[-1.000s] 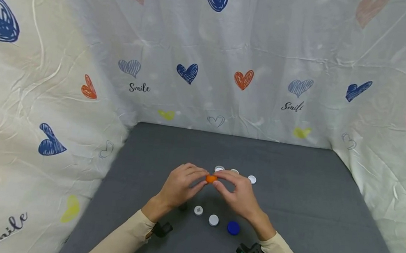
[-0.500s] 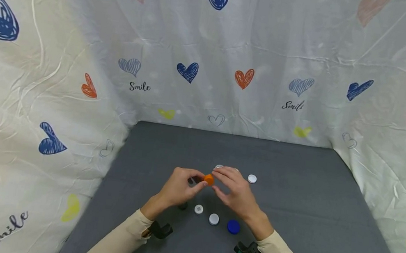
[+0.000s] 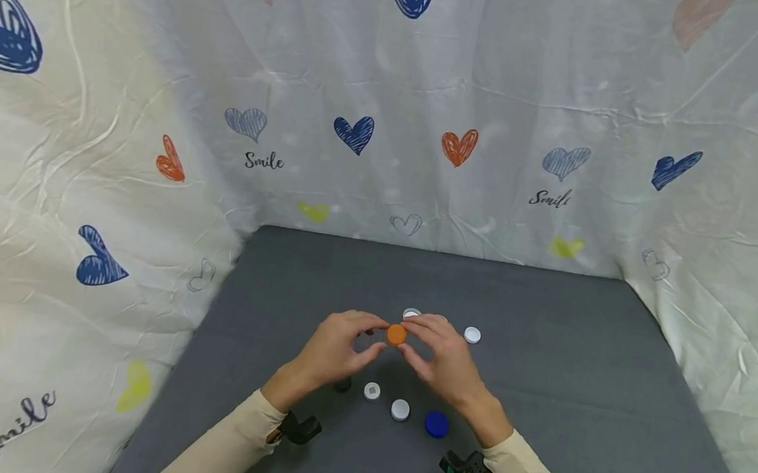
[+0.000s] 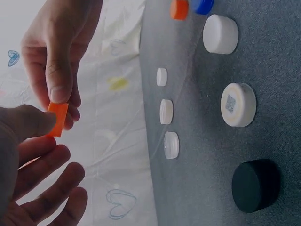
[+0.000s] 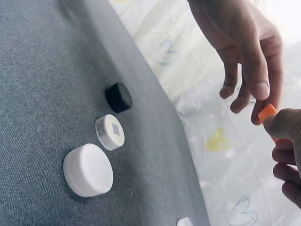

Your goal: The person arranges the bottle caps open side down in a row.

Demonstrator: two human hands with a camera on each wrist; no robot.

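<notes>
Left hand [image 3: 332,351] and right hand [image 3: 445,361] both pinch orange cap [image 3: 396,335], raised above surface [image 3: 559,371]. Probably best: light rim grip, one hand secure before the other releases.

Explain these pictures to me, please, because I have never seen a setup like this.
There is no machine: a person's left hand and right hand do the work, bare. The head view comes from a camera worn on the head; the left and right wrist views come from wrist cameras. Both hands pinch an orange cap above a grey surface. On the surface lie several white caps, a black cap, a blue cap and, seen in the left wrist view, a second orange cap.
</notes>
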